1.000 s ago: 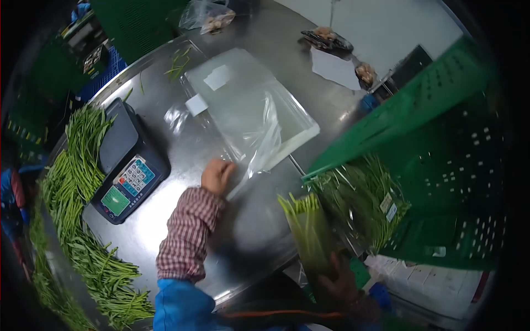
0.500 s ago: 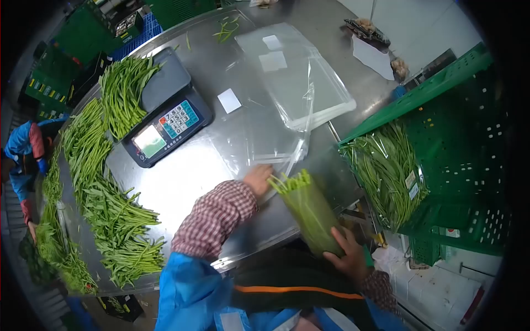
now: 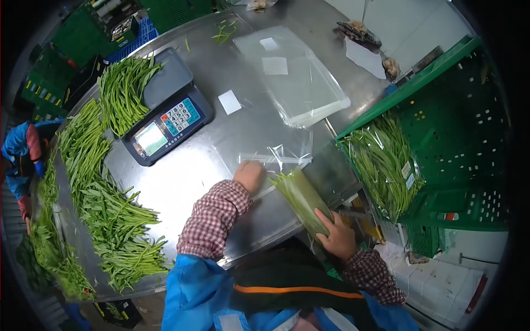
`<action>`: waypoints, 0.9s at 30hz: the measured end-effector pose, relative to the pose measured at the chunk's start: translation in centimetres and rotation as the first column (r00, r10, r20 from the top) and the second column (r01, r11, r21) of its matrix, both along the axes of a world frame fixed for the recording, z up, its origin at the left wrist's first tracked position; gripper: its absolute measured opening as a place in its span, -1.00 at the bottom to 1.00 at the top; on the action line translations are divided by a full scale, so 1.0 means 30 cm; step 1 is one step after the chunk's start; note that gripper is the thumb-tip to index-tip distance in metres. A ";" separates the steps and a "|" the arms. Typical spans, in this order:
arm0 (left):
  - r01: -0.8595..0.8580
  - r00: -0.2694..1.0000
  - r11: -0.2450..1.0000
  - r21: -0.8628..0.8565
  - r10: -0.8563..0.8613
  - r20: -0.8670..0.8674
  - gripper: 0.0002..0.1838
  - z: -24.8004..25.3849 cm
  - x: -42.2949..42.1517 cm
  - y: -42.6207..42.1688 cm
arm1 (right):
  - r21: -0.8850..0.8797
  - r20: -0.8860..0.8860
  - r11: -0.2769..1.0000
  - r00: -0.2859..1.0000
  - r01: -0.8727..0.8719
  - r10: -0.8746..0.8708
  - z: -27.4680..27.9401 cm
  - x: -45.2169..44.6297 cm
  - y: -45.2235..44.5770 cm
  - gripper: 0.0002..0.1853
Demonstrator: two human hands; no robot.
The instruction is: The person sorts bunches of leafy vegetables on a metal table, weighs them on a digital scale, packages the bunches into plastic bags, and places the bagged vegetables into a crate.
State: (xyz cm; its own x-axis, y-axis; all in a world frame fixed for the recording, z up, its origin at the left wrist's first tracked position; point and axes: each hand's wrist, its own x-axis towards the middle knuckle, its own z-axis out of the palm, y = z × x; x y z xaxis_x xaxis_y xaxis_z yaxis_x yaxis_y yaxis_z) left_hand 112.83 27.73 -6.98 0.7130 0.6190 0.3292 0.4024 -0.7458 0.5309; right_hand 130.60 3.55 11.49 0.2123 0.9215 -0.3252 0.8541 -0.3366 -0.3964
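My right hand [image 3: 338,236] grips the lower part of a bundle of leafy greens [image 3: 301,197] wrapped in a pale green sleeve. Cut stem ends stick out of the sleeve's upper left end. To its left, my left hand [image 3: 251,175] is closed at the near edge of a clear plastic bag [image 3: 276,153] lying flat on the steel table; its fingertips are partly hidden. A stack of clear bags [image 3: 306,83] lies beyond, with small white cards on top.
A digital scale [image 3: 165,129] stands left of centre, loose greens [image 3: 118,220] along the table's left side. At right, a green crate [image 3: 441,165] holds bagged greens [image 3: 383,165]. A white card [image 3: 229,102] lies mid-table. Another person [image 3: 25,143] is at far left.
The clear bag's near part has shifted, now lying apart from the stack. My left hand has moved slightly left, away from the stem ends. The wrapped bundle has tilted and moved a little upward.
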 end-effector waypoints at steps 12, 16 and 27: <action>-0.160 0.913 0.984 -0.084 0.180 0.366 -0.91 0.194 0.202 -0.044 | 0.015 -0.103 0.988 0.983 0.157 -0.154 -0.122 -0.101 0.297 -0.25; -0.327 0.845 0.930 -0.168 0.368 0.388 -0.53 0.131 0.121 -0.057 | 0.199 -0.175 0.956 0.968 0.215 -0.182 -0.236 -0.115 0.350 -0.18; -0.387 0.496 0.152 -0.909 0.866 -0.067 -0.15 0.092 0.015 0.033 | 0.164 -0.773 0.899 0.619 0.407 -0.139 -0.274 -0.086 0.483 -0.37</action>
State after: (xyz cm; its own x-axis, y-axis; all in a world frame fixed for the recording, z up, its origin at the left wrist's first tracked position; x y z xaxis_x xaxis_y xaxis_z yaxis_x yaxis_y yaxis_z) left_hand 113.27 28.73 -4.21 -0.1423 0.8682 -0.4753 0.0754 0.4883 0.8694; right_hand 128.03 18.04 3.28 0.2879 0.9338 -0.2123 0.1252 -0.2565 -0.9584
